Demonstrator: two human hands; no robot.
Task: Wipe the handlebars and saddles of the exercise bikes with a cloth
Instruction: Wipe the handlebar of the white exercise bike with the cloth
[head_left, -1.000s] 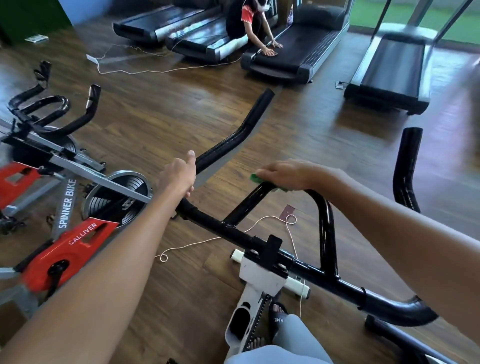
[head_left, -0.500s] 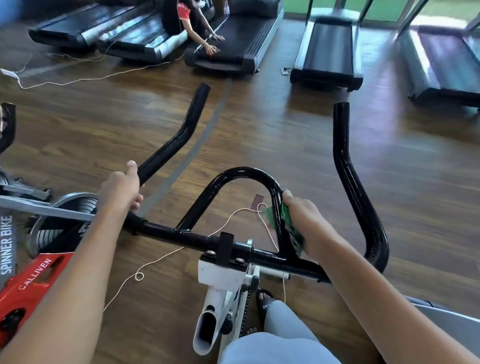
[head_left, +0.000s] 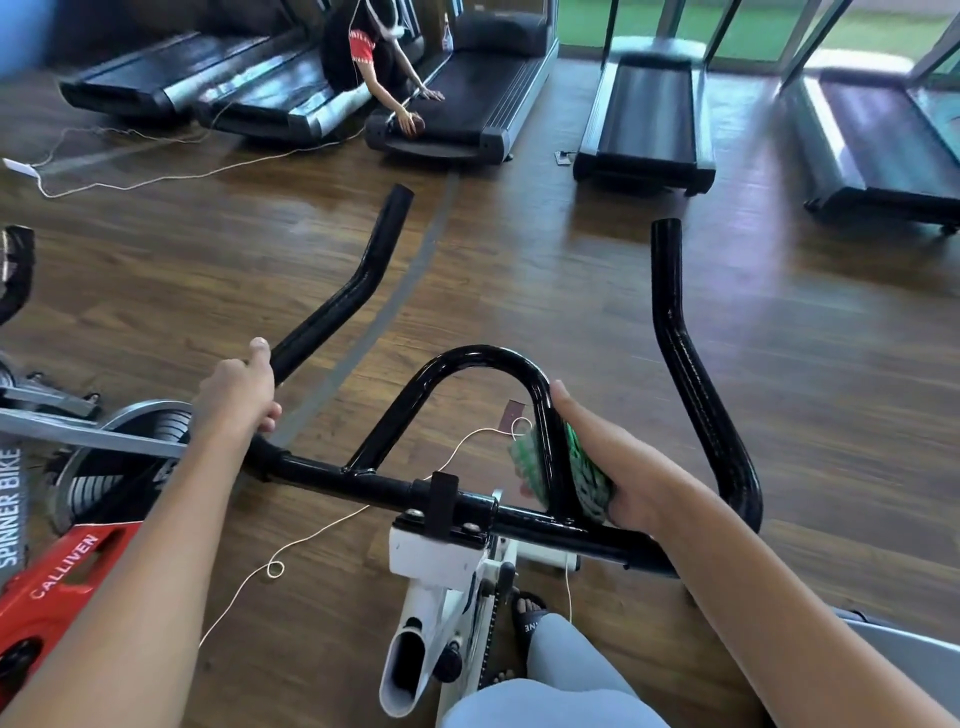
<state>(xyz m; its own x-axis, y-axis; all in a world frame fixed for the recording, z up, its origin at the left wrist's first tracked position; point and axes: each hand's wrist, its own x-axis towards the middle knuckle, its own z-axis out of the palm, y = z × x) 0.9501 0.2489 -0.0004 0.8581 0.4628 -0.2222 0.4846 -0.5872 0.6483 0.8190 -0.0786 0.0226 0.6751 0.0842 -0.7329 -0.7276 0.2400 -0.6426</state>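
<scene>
Handlebars (head_left: 363, 483) gripped by left hand (head_left: 239, 395); right hand (head_left: 613, 457) fingers hold cloth (head_left: 587, 478) against loop, red bike (head_left: 52, 587) beside

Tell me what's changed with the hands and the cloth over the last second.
The right hand slid the green cloth from the top of the centre loop down its right side, gripping it throughout. The left hand stayed gripping the left handlebar.

Your left hand (head_left: 240, 391) sits on the handlebars' (head_left: 363, 480) left bend, your right hand (head_left: 618, 462) presses the cloth (head_left: 587, 478) against the right side of the center loop (head_left: 483, 358). Another bike (head_left: 62, 566) sits to your left, treadmills (head_left: 644, 114) line up ahead across the floor (head_left: 519, 270), and another person (head_left: 374, 57) crouches by one.
</scene>
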